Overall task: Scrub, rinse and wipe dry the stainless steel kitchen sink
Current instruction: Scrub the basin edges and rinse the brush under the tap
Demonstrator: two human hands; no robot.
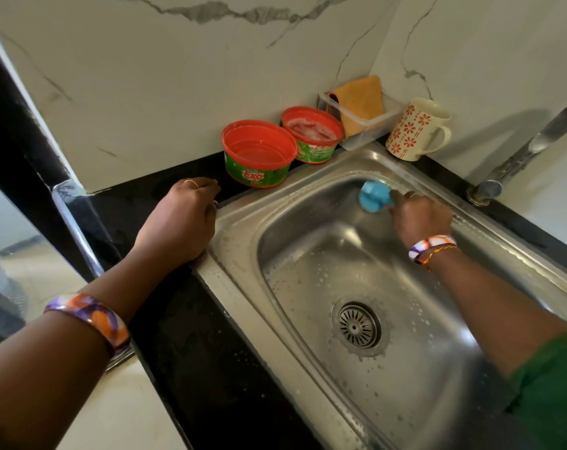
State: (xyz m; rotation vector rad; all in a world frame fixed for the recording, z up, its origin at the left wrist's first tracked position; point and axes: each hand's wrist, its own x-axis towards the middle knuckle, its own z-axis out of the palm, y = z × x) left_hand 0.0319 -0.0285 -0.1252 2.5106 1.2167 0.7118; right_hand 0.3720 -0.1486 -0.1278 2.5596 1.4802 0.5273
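Note:
The stainless steel sink (239, 241) fills the middle and right of the view, its basin wet and speckled with soapy drops around the drain (359, 325). My right hand (420, 217) grips a blue scrubber (374, 196) and presses it against the far wall of the basin. My left hand (178, 219) rests on the black counter at the sink's left rim, fingers loosely curled and holding nothing.
Two red-rimmed green tubs stand behind the sink: one with water (259, 154), one with soapy foam (311, 134). An orange cloth (360, 99) lies in a clear tray (368, 125). A patterned mug (417, 129) and the tap (516, 157) sit at the right.

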